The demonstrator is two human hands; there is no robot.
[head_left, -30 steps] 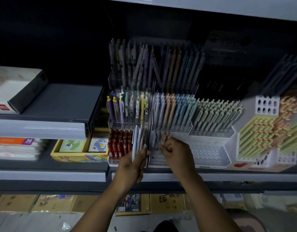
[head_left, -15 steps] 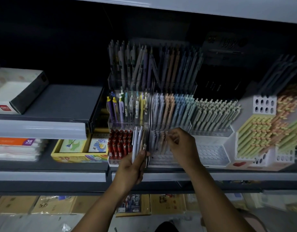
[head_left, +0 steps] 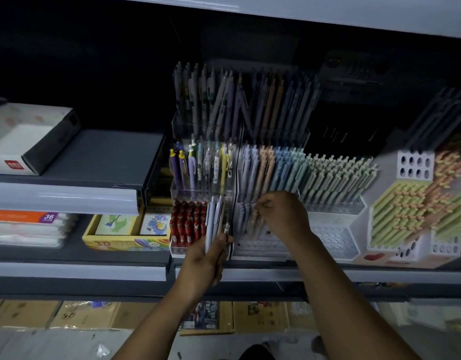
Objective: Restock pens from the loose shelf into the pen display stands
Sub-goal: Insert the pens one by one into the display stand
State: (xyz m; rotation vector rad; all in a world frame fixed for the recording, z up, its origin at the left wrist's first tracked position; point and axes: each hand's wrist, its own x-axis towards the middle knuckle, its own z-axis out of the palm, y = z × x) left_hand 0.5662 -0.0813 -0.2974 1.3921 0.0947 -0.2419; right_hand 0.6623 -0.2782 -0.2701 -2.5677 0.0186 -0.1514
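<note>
Just right of the red pens [head_left: 187,222], the left hand [head_left: 208,258] still grips its upright bundle of pens [head_left: 213,216], while farther right the right hand [head_left: 284,216] has risen along the display stand [head_left: 263,249], fingertips apparently pinching one pen [head_left: 255,214] by its top, probably seating it.

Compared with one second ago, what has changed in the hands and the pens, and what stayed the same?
The right hand moved up the display stand, to the tops of the lowest-tier pens, fingers curled; whether it pinches a pen is unclear. The left hand still grips its bundle of pens, unmoved.
</note>
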